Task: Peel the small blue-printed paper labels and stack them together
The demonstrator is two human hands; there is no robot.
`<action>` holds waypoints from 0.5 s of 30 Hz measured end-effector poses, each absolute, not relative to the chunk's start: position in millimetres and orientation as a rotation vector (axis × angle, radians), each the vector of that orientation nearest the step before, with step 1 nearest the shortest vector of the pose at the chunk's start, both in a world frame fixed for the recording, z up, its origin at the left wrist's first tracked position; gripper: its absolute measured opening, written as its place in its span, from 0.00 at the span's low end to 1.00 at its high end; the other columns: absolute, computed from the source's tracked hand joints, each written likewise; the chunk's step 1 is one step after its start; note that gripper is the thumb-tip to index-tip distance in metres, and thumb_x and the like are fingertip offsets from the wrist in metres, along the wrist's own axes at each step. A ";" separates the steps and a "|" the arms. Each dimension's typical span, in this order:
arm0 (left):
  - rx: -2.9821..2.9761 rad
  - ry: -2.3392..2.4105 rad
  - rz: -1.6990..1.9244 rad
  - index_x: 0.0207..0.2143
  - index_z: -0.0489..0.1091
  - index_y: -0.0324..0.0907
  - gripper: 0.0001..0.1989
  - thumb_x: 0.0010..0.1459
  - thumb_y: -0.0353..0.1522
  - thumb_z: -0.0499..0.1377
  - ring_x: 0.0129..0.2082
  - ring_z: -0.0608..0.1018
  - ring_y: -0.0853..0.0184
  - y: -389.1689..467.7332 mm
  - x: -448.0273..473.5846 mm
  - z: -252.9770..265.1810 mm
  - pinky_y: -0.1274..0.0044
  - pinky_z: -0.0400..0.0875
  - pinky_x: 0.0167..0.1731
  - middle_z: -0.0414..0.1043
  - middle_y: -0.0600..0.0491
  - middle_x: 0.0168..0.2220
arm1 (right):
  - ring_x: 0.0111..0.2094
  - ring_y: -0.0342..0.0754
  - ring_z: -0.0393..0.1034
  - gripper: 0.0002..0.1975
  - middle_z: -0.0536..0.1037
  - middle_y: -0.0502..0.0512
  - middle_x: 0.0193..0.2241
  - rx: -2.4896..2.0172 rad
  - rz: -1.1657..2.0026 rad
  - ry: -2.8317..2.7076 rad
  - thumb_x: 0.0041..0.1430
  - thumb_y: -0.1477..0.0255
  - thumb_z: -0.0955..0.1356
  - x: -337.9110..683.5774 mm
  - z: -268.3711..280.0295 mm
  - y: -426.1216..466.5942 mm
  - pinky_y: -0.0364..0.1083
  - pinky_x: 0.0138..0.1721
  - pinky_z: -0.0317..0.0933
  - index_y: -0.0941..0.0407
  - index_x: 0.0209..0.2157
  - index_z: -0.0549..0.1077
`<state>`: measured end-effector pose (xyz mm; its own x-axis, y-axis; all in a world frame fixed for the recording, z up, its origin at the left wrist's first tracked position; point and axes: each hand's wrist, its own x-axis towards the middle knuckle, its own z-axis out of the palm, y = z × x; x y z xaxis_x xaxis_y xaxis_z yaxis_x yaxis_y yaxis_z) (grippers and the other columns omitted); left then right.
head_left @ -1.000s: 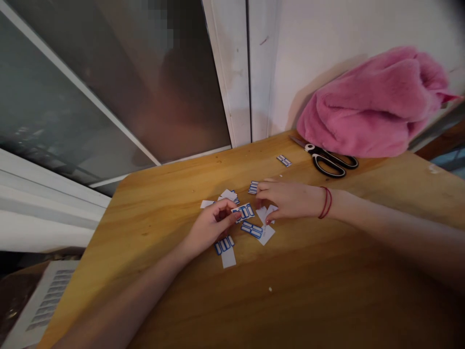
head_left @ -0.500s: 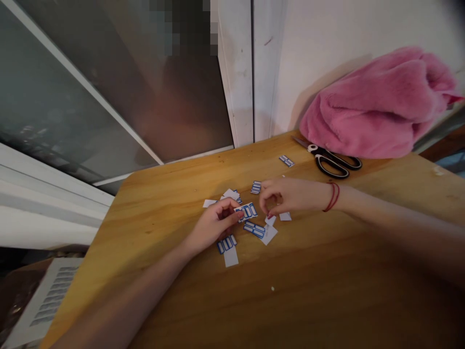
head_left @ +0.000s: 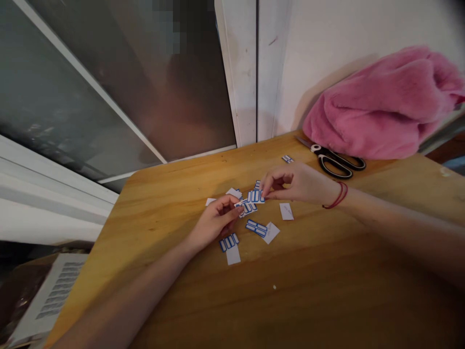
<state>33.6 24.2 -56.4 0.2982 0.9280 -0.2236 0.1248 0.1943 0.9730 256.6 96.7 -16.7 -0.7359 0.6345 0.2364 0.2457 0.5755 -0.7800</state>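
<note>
Between thumb and fingers, my left hand (head_left: pixel 214 218) pinches blue-and-white label pieces (head_left: pixel 247 208) just above the tabletop. My right hand (head_left: pixel 290 183), with a red cord at the wrist, pinches the right end of another blue-bordered label piece (head_left: pixel 256 196), whose left part overlaps those in my left hand. Below them a label piece (head_left: pixel 256 228) lies partly on a white paper slip (head_left: pixel 271 233). Nearer to me another label piece (head_left: pixel 228 242) touches a white slip (head_left: pixel 233 254). One more slip (head_left: pixel 286 211) lies beneath my right wrist. Further pieces behind my hands are partly hidden.
Black-handled scissors (head_left: pixel 336 162) lie at the back right of the wooden table (head_left: pixel 203 300), beside a pink fluffy cloth (head_left: pixel 374 104). A small label piece (head_left: pixel 287 159) lies left of the scissors. A glass door (head_left: pixel 119 87) stands behind; a printed sheet (head_left: pixel 54 291) is at lower left.
My right hand has lifted slightly and now holds a label piece against those in my left hand. Before, it was lower, by a white slip. The view has shifted slightly.
</note>
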 end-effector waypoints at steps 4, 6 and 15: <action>1.297 1.087 0.715 0.33 0.63 0.40 0.12 0.55 0.40 0.59 0.10 0.59 0.80 24.2 32.4 -55.7 0.87 0.52 0.10 0.62 0.62 0.16 | 0.24 0.38 0.60 0.05 0.74 0.52 0.29 -0.573 0.852 -2.489 0.55 0.72 0.68 252.7 -28.6 94.9 0.40 0.27 0.56 0.59 0.30 0.75; 1.289 1.077 0.722 0.33 0.63 0.40 0.12 0.55 0.39 0.59 0.11 0.61 0.80 24.5 32.0 -54.6 0.87 0.54 0.10 0.63 0.62 0.17 | 0.27 0.39 0.63 0.05 0.74 0.52 0.31 -0.514 0.757 -2.553 0.57 0.74 0.66 252.0 -34.6 95.3 0.40 0.30 0.58 0.58 0.31 0.74; 1.352 1.099 0.730 0.34 0.63 0.41 0.11 0.56 0.38 0.59 0.10 0.60 0.79 24.3 31.6 -58.2 0.87 0.54 0.10 0.62 0.63 0.16 | 0.36 0.45 0.67 0.12 0.73 0.55 0.36 -0.395 0.281 -2.760 0.63 0.76 0.58 249.6 -38.6 87.4 0.46 0.40 0.60 0.57 0.36 0.73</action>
<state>31.6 24.3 -58.2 0.3599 0.9135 -0.1896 0.1799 0.1314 0.9749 249.6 87.4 -38.6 -0.9042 0.3031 0.3009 0.2363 0.9419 -0.2386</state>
